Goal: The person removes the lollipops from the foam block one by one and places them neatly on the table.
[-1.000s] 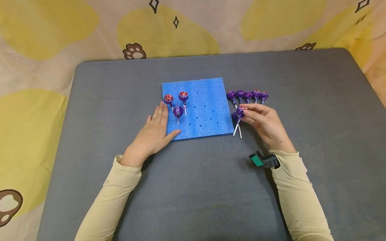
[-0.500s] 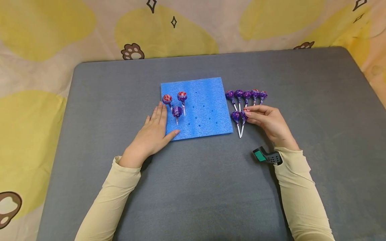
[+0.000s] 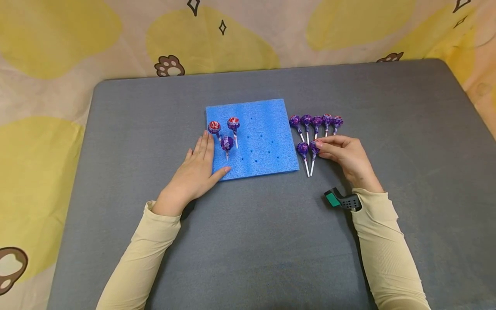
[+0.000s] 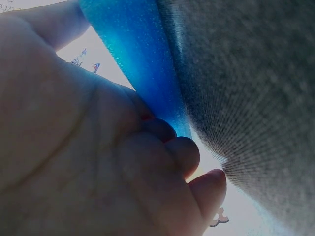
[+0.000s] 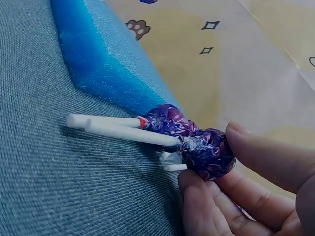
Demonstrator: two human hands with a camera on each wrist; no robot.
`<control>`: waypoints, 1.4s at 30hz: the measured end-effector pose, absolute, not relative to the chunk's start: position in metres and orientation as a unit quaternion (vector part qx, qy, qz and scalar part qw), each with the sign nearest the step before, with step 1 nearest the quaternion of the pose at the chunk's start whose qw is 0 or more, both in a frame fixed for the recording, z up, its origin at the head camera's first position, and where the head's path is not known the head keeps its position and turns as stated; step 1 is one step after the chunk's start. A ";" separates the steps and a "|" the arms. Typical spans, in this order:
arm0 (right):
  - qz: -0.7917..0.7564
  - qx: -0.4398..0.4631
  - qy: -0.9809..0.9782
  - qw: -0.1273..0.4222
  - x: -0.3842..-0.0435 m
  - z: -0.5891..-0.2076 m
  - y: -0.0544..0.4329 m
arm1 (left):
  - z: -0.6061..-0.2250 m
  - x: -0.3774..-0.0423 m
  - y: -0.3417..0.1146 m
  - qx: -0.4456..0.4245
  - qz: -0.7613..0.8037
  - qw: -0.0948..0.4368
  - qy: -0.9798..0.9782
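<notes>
My right hand (image 3: 346,157) pinches the purple-wrapped head of a lollipop (image 5: 209,155) between thumb and fingers, its white stick angled down toward me. Close beside it on the table lies another lollipop (image 3: 302,149), the stick ends almost meeting. A blue foam board (image 3: 267,116) with small holes lies to the left. Three lollipops stand in the board's left part, among them a red-topped lollipop (image 3: 234,123). My left hand (image 3: 193,172) rests with straight fingers along the board's left edge, the thumb on its front corner; the left wrist view shows the palm against the foam side (image 4: 142,64).
Behind the right hand, a row of several lollipops (image 3: 317,121) lies on the grey table (image 3: 248,241), their sticks partly hidden by the hand. A black and green wrist device (image 3: 342,200) sits at the right cuff. A patterned cloth (image 3: 248,38) hangs behind the table.
My right hand has moved slightly right and down with the lollipop, from across the neighbouring lollipop to a place beside it. The left hand has stayed on the board.
</notes>
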State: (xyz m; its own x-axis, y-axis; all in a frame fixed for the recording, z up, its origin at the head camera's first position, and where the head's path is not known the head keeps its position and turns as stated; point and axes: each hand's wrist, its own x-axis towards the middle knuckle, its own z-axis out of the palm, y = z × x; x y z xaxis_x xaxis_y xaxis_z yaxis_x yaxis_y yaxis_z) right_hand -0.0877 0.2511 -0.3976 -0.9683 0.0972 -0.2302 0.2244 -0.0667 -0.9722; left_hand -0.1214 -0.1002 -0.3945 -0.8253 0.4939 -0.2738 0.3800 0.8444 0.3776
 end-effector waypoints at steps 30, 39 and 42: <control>-0.674 0.102 0.732 -0.011 -0.086 -0.401 0.246 | -0.393 -0.121 -0.100 0.233 0.153 0.183 0.943; -0.658 0.107 0.745 -0.023 -0.087 -0.403 0.244 | -0.394 -0.122 -0.100 0.232 0.153 0.181 0.943; -0.648 0.108 0.753 -0.027 -0.087 -0.403 0.243 | -0.394 -0.121 -0.100 0.232 0.154 0.181 0.943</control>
